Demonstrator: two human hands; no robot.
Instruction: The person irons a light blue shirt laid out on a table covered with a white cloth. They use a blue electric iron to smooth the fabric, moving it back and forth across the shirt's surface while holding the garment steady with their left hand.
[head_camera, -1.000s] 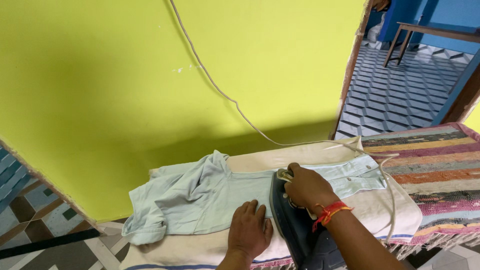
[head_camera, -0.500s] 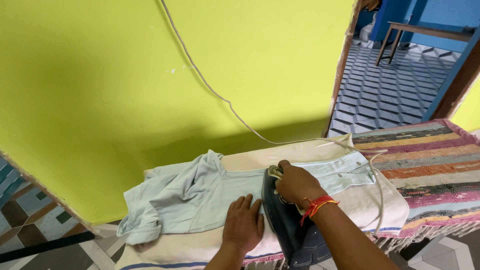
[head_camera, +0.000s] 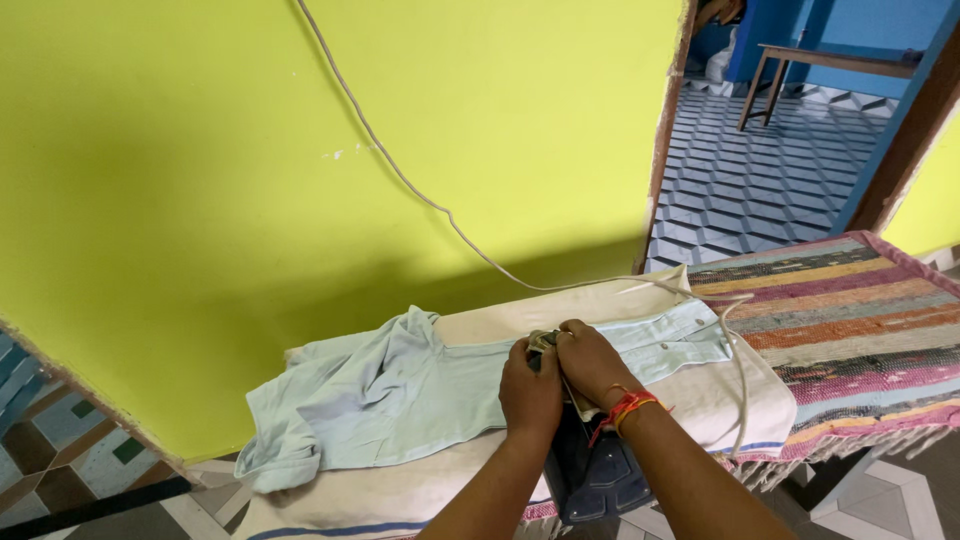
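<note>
Head view, lower centre of the frame: both hands now meet over the dark blue iron, which sits on the pale blue shirt spread across a cream-covered ironing surface. The right hand, a red thread at its wrist, is clenched around the iron's handle — as it was half a second ago. The left hand has changed most: earlier it lay flat on the shirt, left of the iron, fingers spread; now it has risen and closed in beside the right hand at the iron's front end. Whether it grips the iron or only rests against it cannot be told.

The shirt's collar end lies bunched at lower left, its buttoned edge to the right. A white cord runs from upper left down the yellow-green wall and loops over the board's right end — beside a striped woven rug.
</note>
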